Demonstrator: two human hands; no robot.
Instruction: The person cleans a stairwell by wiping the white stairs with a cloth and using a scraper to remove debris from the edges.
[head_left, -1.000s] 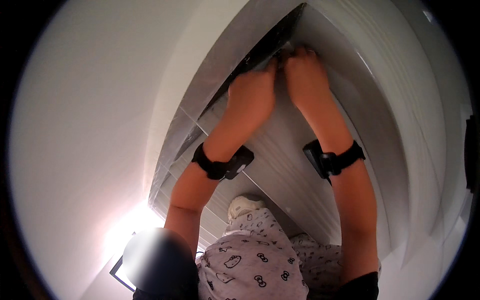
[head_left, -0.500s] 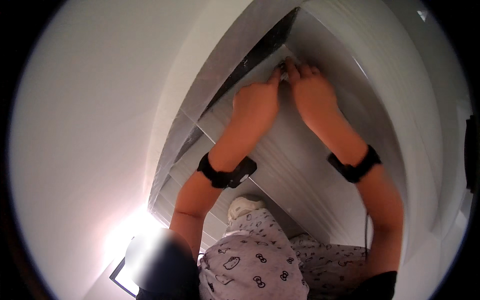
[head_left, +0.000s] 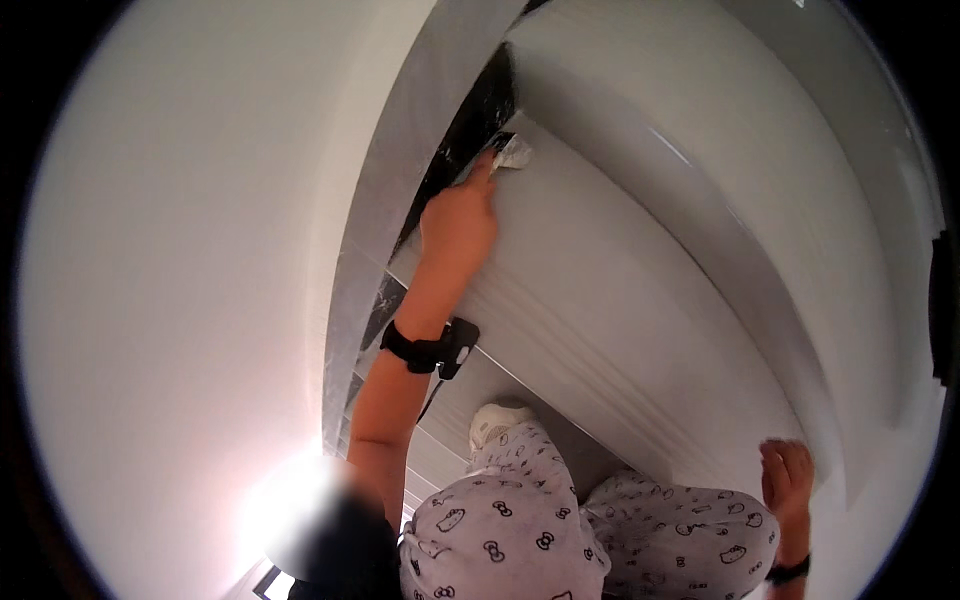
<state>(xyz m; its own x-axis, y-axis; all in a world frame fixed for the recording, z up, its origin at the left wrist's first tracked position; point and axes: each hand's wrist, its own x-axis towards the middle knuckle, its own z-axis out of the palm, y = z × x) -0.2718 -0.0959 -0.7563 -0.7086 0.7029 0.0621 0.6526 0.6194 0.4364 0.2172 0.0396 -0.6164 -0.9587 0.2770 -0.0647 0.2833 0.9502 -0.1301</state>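
My left hand (head_left: 460,225) reaches to the far corner of a grey stair tread (head_left: 600,270), its index finger stretched forward. At its fingertips is a small crumpled whitish piece (head_left: 514,152) with a dark part beside it; its kind is not clear. The hand appears to pinch this piece, though the thumb and other fingers are mostly hidden. Well apart from it, my right hand (head_left: 788,474) is at the lower right, near the pale side wall, with its fingers loosely bent and seemingly nothing in them.
Dark marbled strips (head_left: 478,110) and a grey skirting (head_left: 370,220) run along the left wall (head_left: 200,250). A pale curved side panel (head_left: 800,200) rises on the right. My shoe (head_left: 496,424) and patterned trouser legs (head_left: 500,510) are below, beside a bright light (head_left: 290,500).
My right hand has left the crumpled piece and drawn back to the lower right. My left hand stays at the piece; the view has shifted, so both appear farther left.
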